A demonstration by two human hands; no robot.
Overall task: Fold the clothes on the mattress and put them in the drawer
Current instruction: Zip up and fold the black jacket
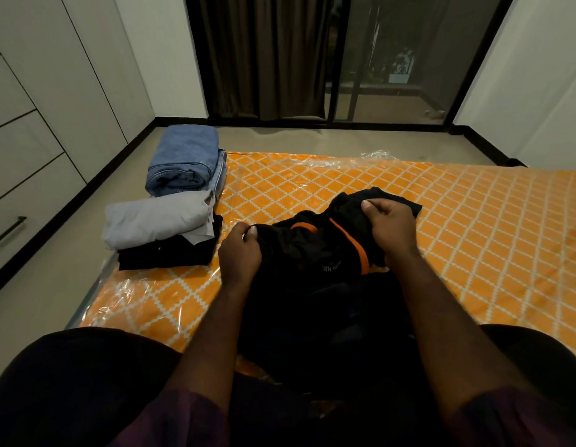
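In the head view, a black garment (312,250) with orange trim lies crumpled on the mattress (473,221), just in front of the person's knees. The left hand (240,253) pinches its left edge between thumb and fingers. The right hand (388,224) is curled around the far right part and grips the cloth there. The fabric looks thin, soft and light, so I judge it will hang and bunch rather than keep any shape. It is best taken at two corners or along a hem and pulled flat before each fold. The mattress is covered with clear plastic (280,169), which probably lets cloth slide easily, so a fold may need pressing down. A stack (157,221) of folded clothes sits along the left edge of the mattress, near the left hand but apart from it. A wide sweep to the left could push it onto the floor (280,140). To the right and beyond the garment there is much free mattress for spreading. The drawer (28,201) is at the far left, across a strip of floor, and looks closed.
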